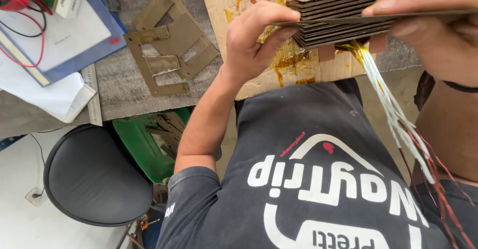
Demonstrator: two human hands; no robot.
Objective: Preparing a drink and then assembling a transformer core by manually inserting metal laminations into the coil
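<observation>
Lamination stack [338,17] looks heavy, stiff, sharp-edged; left hand [251,40] and right hand [438,30] both clamped on its ends, wires [393,109] dangling below.

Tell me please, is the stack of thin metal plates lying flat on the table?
No, both hands hold the stack of plates up above the cardboard sheet.

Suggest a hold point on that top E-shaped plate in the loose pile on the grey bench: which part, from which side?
Judging by its pose, take the top E-shaped plate by its long outer strip along the upper left edge, coming from above and from that side. That strip overhangs the pile, so fingers could slip under it. The plate lies flat and thin, and its other limbs interlock with the plates beneath, so a pinch there would likely snag.
</observation>
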